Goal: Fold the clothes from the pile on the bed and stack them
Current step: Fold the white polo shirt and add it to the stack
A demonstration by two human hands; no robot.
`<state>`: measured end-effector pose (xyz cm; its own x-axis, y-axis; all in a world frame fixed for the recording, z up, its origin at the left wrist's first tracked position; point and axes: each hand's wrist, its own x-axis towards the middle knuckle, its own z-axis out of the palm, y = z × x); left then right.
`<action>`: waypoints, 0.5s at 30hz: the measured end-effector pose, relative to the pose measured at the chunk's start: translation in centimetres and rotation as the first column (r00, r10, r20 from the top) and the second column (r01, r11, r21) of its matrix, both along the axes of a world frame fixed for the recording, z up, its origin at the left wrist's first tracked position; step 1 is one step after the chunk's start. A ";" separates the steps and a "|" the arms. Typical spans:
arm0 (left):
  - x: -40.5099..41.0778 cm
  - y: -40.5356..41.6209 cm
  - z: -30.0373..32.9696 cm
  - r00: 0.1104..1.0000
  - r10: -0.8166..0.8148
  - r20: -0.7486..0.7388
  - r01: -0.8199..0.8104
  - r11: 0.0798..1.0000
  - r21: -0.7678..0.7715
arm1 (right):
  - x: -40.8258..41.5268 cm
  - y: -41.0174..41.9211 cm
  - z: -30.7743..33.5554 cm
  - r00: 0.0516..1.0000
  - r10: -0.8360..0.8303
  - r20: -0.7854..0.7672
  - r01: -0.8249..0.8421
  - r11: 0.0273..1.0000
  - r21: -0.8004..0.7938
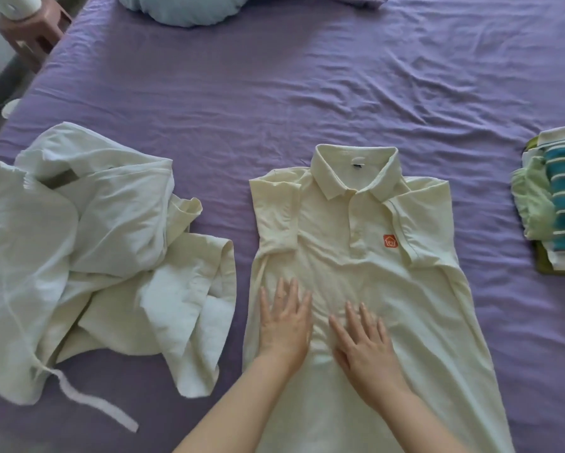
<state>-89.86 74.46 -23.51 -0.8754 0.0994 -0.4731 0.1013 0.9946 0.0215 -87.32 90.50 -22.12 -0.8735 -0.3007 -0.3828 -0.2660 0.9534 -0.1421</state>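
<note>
Shirt (356,289): soft, light, limp; take it at the side edges.
Left hand (284,322), right hand (362,341): your fingers flat, spread, gripping nothing.

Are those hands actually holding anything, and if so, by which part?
Nothing is held. The left hand and right hand lie flat, fingers straight, on the lower front of the pale yellow collared polo shirt spread on the purple bedsheet.

We see the folded stack (555,204) cut by the right edge, the polo shirt's (356,289) hem lost below the frame, and the pale pile (78,256) running off left.
</note>
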 end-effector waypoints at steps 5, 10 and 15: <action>10.0 2.2 1.2 0.982 0.121 0.147 -0.126 0.992 0.023 | 7.9 5.2 0.0 0.991 0.017 0.136 -0.018 1.000 0.004; 17.1 2.9 2.1 0.954 0.195 0.229 -0.204 0.979 0.014 | 14.2 7.3 0.2 0.978 -0.006 0.209 0.007 1.000 -0.005; 20.3 2.0 3.3 0.948 0.182 0.263 -0.199 0.979 0.039 | 17.7 8.2 0.7 0.970 0.003 0.242 0.003 1.000 -0.024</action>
<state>-69.51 76.41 -20.17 -0.7310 -0.0204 -0.6821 -0.1076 0.9905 0.0857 -69.67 98.72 -21.38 -0.7557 -0.3124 -0.5756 -0.2209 0.9490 -0.2251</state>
